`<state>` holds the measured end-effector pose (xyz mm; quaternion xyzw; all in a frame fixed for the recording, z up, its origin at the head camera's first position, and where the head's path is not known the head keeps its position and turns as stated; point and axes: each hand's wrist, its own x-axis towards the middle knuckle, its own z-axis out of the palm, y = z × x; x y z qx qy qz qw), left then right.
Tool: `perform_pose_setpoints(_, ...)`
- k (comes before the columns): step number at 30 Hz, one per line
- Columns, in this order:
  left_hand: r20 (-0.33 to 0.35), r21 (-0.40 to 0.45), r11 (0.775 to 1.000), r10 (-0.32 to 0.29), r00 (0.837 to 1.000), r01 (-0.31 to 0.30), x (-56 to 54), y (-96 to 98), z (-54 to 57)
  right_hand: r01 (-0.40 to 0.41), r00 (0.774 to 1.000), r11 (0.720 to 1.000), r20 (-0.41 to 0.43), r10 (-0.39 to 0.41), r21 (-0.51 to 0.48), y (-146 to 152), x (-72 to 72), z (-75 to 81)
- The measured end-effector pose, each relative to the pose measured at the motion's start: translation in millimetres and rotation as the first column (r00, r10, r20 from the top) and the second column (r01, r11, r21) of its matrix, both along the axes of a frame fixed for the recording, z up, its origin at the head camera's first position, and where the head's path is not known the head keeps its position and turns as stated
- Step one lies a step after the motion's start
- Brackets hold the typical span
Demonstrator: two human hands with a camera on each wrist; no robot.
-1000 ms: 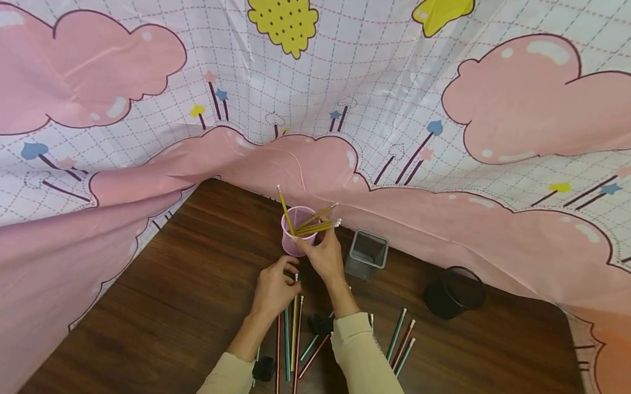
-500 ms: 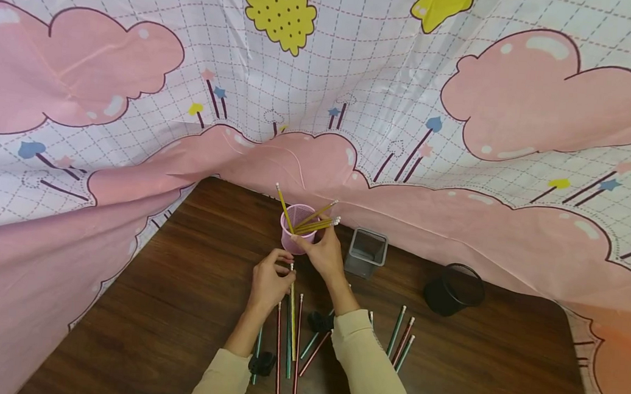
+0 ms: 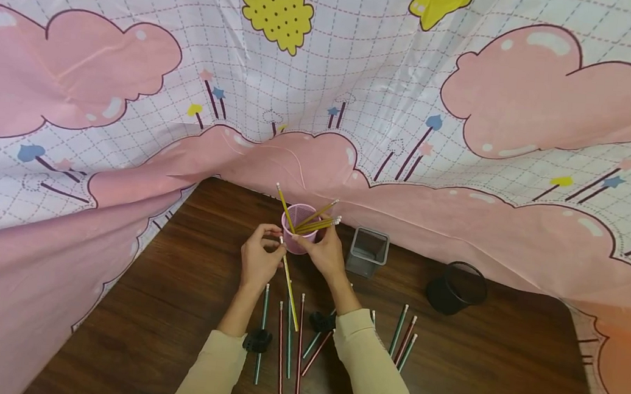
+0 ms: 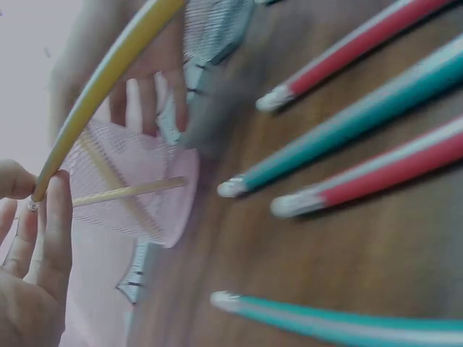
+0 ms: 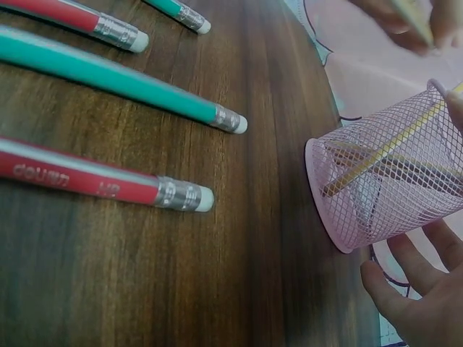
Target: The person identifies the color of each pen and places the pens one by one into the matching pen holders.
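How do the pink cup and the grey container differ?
The pink cup is round, the grey container square. The pink cup holds yellow pencils; the grey container shows none. The right hand grips the pink cup, not the grey container. Both have open tops.

Three cups (image 3: 363, 265); two hands (image 3: 258, 260); at least five green pencils (image 3: 398, 330), four red pencils (image 3: 300, 345), five yellow pencils (image 3: 290, 285)

On the desk (image 3: 480, 361), grey cup (image 3: 362, 266) left of black cup (image 3: 446, 296); nearer, red pencils (image 3: 300, 345) and green pencils (image 3: 399, 329); behind, cloud-print cloth (image 3: 324, 75).
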<state>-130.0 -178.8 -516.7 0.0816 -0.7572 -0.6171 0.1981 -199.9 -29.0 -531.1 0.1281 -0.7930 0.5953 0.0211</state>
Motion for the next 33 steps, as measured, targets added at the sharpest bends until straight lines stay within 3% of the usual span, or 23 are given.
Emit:
perform_pose_setpoints(9,-0.108,0.016,0.999,0.032,0.994,-0.030,-19.7,-10.8,19.6,0.017,1.000,1.000,0.003,-0.017,0.011,-0.3,-2.1,1.7)
perform_pose_setpoints(16,-0.219,0.003,0.994,0.103,0.970,-0.105,-30.3,-14.5,33.3,0.022,1.000,0.999,-0.012,-0.021,0.033,-1.9,-2.6,0.1)
perform_pose_setpoints(22,-0.280,-0.011,0.993,0.109,0.954,-0.117,-24.6,-11.0,68.9,0.029,0.999,0.999,0.017,-0.029,0.044,-2.4,-2.7,-1.0)
perform_pose_setpoints(29,-0.290,0.012,0.985,0.171,0.942,-0.175,-51.4,-24.2,53.2,0.036,0.999,0.998,0.034,-0.038,0.052,0.7,-2.2,1.2)
perform_pose_setpoints(33,-0.313,0.018,0.983,0.179,0.933,-0.182,-55.2,-26.3,55.6,0.045,0.998,0.998,0.046,-0.047,0.046,0.9,0.5,2.1)
